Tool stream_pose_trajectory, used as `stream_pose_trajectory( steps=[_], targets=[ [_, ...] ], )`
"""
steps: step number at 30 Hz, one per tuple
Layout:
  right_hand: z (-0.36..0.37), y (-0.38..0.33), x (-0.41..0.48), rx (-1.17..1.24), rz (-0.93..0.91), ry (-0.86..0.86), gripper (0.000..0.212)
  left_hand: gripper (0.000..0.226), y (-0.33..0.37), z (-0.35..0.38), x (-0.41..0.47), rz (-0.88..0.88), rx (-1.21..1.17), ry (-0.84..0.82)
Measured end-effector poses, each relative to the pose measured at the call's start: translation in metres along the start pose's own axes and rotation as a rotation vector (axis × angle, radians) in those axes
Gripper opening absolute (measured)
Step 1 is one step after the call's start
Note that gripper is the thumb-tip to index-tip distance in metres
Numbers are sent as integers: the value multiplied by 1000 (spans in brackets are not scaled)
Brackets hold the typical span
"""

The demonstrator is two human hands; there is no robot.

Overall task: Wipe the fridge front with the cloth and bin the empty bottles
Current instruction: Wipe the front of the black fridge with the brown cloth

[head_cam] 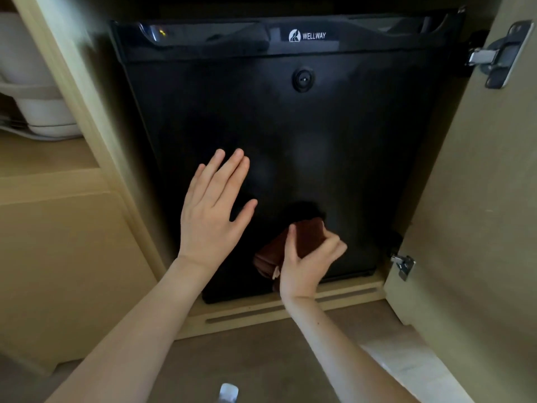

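A black mini fridge [290, 141] marked "WELLWAY" [307, 35] on its top strip sits inside a wooden cabinet, with one round lock [303, 79] below the logo. The left hand [213, 216] lies flat on the door, fingers spread. The right hand [308, 263] grips one brown cloth [293, 242] against the door's lower part. Two metal hinges [499, 53] hold the open cabinet door [479, 213].
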State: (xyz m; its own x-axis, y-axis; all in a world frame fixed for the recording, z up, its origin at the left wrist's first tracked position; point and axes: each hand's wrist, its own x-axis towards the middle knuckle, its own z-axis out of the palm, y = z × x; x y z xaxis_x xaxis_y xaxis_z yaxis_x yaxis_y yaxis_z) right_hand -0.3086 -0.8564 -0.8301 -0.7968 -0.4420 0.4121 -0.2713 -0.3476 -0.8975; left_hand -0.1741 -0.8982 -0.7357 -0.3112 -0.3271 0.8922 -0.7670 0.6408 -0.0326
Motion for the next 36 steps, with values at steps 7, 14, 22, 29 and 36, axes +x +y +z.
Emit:
stream_pose_trajectory(
  steps=[7,14,22,29,36],
  targets=[
    [-16,-10,-2,86,15,-53,38,64,-2,-11,-7,-20,-5,-51],
    [25,-53,17,189,-213,-72,44,76,-23,-23,-12,-53,84,-23],
    [1,28,-33,-95,-63,-131,49,79,-21,-11,-21,-138,44,-8],
    [-4,-27,-9,153,-194,-90,37,79,-9,2,-31,-296,-97,75],
    [26,-13,-3,107,-148,-73,44,82,6,9,-38,-496,-163,220]
  ],
)
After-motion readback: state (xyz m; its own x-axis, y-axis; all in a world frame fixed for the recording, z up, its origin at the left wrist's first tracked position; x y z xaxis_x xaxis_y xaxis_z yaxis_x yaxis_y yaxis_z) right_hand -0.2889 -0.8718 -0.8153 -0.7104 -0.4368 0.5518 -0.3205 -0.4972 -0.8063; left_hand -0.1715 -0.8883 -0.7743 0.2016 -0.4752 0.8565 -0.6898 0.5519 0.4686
